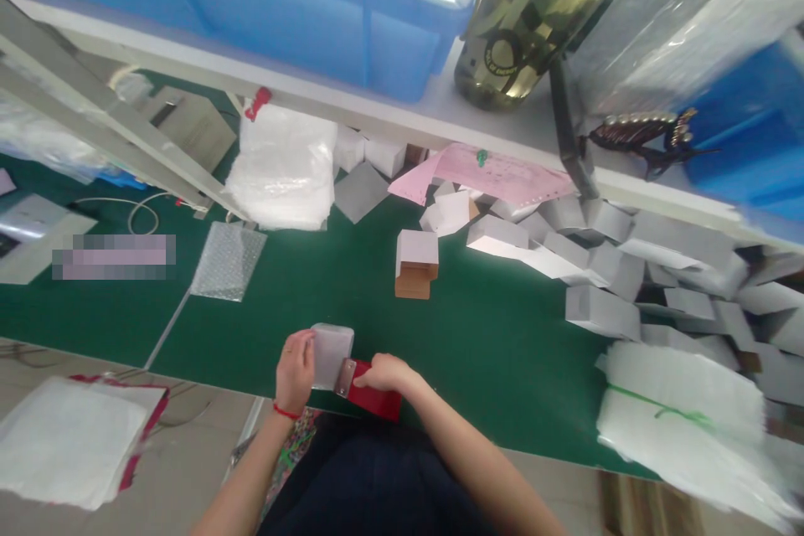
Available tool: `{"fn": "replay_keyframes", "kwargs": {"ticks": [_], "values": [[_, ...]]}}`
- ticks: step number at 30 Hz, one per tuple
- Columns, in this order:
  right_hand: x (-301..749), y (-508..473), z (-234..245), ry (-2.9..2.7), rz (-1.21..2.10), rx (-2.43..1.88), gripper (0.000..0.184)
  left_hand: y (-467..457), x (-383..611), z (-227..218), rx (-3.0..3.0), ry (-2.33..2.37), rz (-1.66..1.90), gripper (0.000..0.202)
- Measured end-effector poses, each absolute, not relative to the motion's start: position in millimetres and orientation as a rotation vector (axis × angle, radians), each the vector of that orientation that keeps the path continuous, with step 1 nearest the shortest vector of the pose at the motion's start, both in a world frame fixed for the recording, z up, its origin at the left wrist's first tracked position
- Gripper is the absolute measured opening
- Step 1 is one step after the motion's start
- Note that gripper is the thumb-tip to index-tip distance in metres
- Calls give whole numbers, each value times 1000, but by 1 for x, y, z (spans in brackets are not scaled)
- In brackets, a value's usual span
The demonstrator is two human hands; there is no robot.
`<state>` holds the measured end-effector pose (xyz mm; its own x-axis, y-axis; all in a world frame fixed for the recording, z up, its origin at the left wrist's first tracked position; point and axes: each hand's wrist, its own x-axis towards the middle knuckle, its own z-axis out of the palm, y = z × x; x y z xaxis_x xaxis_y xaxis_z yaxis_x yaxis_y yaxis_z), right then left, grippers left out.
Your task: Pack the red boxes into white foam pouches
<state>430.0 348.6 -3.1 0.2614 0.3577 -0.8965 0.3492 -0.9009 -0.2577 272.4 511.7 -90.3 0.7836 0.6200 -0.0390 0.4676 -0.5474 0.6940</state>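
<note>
At the front edge of the green table, my left hand (295,373) is closed on the left side of a translucent flat plastic sleeve (333,347). My right hand (386,374) grips a flat red piece (384,404), with the thumb on top. At its left end is a brownish plate with small round studs (345,378), which overlaps the sleeve's lower right corner. Whether the plate goes into the sleeve or only rests on it, I cannot tell. Beyond both hands stands a small white carton (418,248), its brown inside facing me.
White cartons (603,314) lie heaped at the right, above a stack of white sleeves tied with green string (684,410). At the left are a bubble-wrap bag (229,261) and a pile of plastic bags (286,167). A shelf (508,130) with blue bins (301,17) overhangs the back.
</note>
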Motion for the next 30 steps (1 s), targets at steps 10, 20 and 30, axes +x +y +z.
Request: {"fn": "replay_keyframes", "kwargs": {"ticks": [10, 20, 30], "values": [[439, 298, 10, -687, 1732, -2517, 50, 487, 281, -99, 2784, 127, 380, 59], [411, 330, 1, -698, 1463, -2781, 33, 469, 292, -88, 2882, 354, 125, 88], [417, 348, 4, -679, 1433, -2854, 33, 479, 316, -65, 2508, 1068, -117, 71]]}}
